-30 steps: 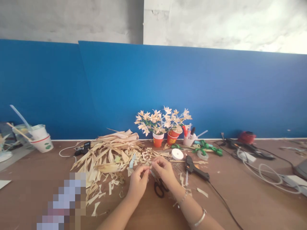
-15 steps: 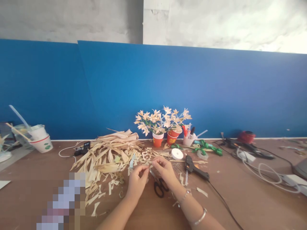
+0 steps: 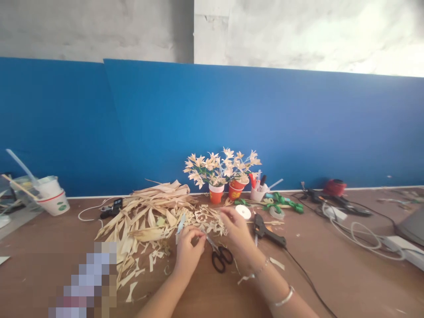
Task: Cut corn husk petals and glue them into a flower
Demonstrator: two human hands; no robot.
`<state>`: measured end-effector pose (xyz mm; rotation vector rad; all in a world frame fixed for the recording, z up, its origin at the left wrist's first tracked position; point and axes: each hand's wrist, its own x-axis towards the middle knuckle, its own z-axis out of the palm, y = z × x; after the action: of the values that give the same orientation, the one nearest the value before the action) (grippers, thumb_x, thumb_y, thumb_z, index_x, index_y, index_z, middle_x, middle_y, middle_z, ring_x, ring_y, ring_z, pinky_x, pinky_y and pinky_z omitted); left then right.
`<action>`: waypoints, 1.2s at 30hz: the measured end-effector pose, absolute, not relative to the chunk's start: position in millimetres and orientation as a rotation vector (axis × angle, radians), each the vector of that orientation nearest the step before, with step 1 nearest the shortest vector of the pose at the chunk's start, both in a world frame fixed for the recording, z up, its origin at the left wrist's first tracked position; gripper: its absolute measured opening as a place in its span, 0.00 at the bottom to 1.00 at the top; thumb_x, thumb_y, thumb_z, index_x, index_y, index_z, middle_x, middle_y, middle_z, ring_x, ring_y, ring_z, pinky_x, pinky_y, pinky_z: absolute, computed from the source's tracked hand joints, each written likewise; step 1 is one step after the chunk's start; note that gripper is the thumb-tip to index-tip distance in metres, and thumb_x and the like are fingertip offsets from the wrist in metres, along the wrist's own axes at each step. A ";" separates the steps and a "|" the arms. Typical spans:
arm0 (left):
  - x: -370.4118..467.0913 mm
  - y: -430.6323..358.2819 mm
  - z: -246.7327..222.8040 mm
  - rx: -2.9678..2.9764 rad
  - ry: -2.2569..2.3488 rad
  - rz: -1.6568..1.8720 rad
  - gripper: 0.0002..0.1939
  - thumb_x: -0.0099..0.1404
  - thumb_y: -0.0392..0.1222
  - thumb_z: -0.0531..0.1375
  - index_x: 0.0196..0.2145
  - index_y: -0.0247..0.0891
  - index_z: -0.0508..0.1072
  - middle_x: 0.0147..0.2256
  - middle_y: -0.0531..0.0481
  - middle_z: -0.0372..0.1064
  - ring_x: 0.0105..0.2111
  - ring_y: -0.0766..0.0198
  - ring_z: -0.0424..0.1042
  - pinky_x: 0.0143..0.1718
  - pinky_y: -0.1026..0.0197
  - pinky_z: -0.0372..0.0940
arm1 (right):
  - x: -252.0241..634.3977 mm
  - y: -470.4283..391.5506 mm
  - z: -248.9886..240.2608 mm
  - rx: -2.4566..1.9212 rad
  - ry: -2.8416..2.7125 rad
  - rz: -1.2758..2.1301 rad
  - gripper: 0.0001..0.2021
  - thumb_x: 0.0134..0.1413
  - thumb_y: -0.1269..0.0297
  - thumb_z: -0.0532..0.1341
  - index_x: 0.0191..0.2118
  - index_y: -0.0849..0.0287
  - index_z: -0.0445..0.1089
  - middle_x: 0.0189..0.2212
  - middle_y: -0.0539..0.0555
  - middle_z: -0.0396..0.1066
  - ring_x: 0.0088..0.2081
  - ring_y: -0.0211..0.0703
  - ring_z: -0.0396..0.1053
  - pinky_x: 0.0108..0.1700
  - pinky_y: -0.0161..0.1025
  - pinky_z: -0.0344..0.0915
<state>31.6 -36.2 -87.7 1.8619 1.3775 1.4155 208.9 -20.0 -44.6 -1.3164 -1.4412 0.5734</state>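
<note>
My left hand (image 3: 189, 248) is closed, thumb and forefinger pinched at the near edge of the dried husk pile (image 3: 149, 216). Whatever sits in that pinch is too small to make out. Apart from it, to the right, my right hand (image 3: 236, 227) hovers near a white ribbon spool (image 3: 243, 212); its fingers are curled and smeared, so I cannot tell whether they hold anything. Black-handled scissors (image 3: 221, 257) lie on the table between my hands. Pale cut scraps (image 3: 212, 216) are scattered just beyond my fingertips.
Husk flowers (image 3: 212, 165) stand in red paper cups (image 3: 216, 194) at the back. A glue gun (image 3: 265, 232) with its cord lies to the right, near green ribbon (image 3: 281, 201). A white cup (image 3: 54, 203) stands far left; white cables (image 3: 357, 238) lie far right.
My right hand has drawn away from my left, up and to the right, leaving a gap between them. The scissors now show fully. My left hand stays pinched in place.
</note>
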 end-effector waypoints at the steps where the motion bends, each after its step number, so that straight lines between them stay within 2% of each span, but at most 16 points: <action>1: 31.7 -36.1 -87.2 1.848 1.380 1.420 0.05 0.55 0.39 0.59 0.23 0.40 0.73 0.31 0.49 0.69 0.37 0.56 0.68 0.43 0.52 0.62 | 223.3 -19.0 -37.4 -1.430 -1.431 0.467 0.14 0.53 0.62 0.54 0.43 0.62 0.69 0.39 0.58 0.71 0.38 0.46 0.68 0.40 0.40 0.64; 4: 32.2 -35.4 -85.5 1.813 1.360 1.452 0.06 0.55 0.40 0.59 0.23 0.40 0.72 0.31 0.49 0.69 0.37 0.56 0.69 0.43 0.52 0.62 | 273.5 -22.0 -20.2 -1.912 -1.507 0.166 0.14 0.48 0.72 0.54 0.41 0.63 0.70 0.42 0.62 0.70 0.44 0.51 0.67 0.46 0.44 0.61; 5: 32.4 -35.1 -85.2 1.803 1.351 1.463 0.06 0.55 0.40 0.58 0.23 0.40 0.72 0.31 0.48 0.69 0.36 0.56 0.69 0.42 0.52 0.62 | 288.5 -25.3 -18.2 -2.107 -1.530 0.113 0.13 0.47 0.72 0.54 0.39 0.63 0.71 0.42 0.64 0.70 0.46 0.54 0.66 0.47 0.46 0.60; 7: 32.6 -34.6 -85.1 1.782 1.340 1.480 0.06 0.55 0.41 0.58 0.23 0.40 0.72 0.30 0.48 0.69 0.36 0.56 0.69 0.42 0.52 0.62 | 310.2 -33.8 -21.2 -2.456 -1.495 0.110 0.14 0.48 0.73 0.54 0.41 0.64 0.70 0.44 0.67 0.68 0.48 0.59 0.65 0.45 0.50 0.60; 11: 32.6 -34.4 -86.1 1.751 1.318 1.500 0.07 0.55 0.42 0.58 0.23 0.39 0.72 0.31 0.48 0.70 0.36 0.56 0.69 0.43 0.52 0.63 | 320.9 -47.1 -44.4 -2.669 -1.584 0.113 0.20 0.47 0.78 0.52 0.48 0.65 0.65 0.48 0.69 0.64 0.52 0.61 0.62 0.47 0.54 0.58; 14: 32.3 -34.5 -85.5 1.730 1.296 1.502 0.08 0.56 0.43 0.58 0.23 0.39 0.72 0.30 0.48 0.70 0.35 0.57 0.70 0.42 0.53 0.64 | 319.7 -48.3 -56.4 -2.593 -1.661 0.073 0.21 0.47 0.78 0.51 0.50 0.62 0.62 0.48 0.66 0.64 0.52 0.59 0.61 0.46 0.54 0.58; 20: 31.7 -33.4 -83.5 1.670 1.297 1.541 0.08 0.55 0.44 0.59 0.22 0.39 0.72 0.29 0.49 0.70 0.34 0.57 0.70 0.41 0.54 0.65 | 324.1 -44.7 -54.2 -2.409 -1.525 -0.057 0.19 0.48 0.71 0.52 0.49 0.62 0.62 0.46 0.66 0.66 0.47 0.59 0.65 0.42 0.49 0.59; 24: 31.5 -32.9 -84.8 1.647 1.302 1.544 0.07 0.55 0.43 0.59 0.23 0.38 0.72 0.30 0.49 0.70 0.34 0.58 0.70 0.41 0.54 0.64 | 318.3 -43.4 -49.7 -2.145 -1.438 0.037 0.13 0.50 0.64 0.53 0.42 0.60 0.65 0.37 0.60 0.70 0.39 0.52 0.68 0.34 0.40 0.59; 28: 31.5 -31.9 -87.6 1.607 1.292 1.545 0.07 0.55 0.43 0.60 0.23 0.38 0.72 0.30 0.49 0.70 0.34 0.58 0.70 0.40 0.55 0.65 | 293.1 -46.3 -40.2 -1.687 -1.396 0.269 0.12 0.50 0.57 0.56 0.36 0.59 0.68 0.28 0.54 0.70 0.32 0.48 0.67 0.32 0.38 0.60; 33: 30.7 -29.6 -89.6 1.543 1.316 1.556 0.08 0.56 0.43 0.60 0.23 0.37 0.72 0.30 0.49 0.70 0.34 0.60 0.70 0.39 0.57 0.65 | 235.7 -55.1 -24.1 -1.242 -1.745 0.396 0.08 0.49 0.63 0.59 0.24 0.58 0.65 0.24 0.50 0.64 0.27 0.40 0.61 0.30 0.35 0.58; 36: 29.6 -27.8 -90.7 1.503 1.308 1.586 0.09 0.56 0.44 0.60 0.22 0.37 0.72 0.29 0.49 0.70 0.34 0.60 0.70 0.38 0.58 0.65 | 208.1 -57.6 -23.6 -1.113 -1.923 0.467 0.06 0.49 0.66 0.60 0.24 0.58 0.65 0.26 0.51 0.64 0.29 0.40 0.62 0.31 0.35 0.59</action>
<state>29.6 -27.8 -90.7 1.5029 1.3081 1.5856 208.1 -57.6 -23.6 -1.1125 -1.9231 0.4670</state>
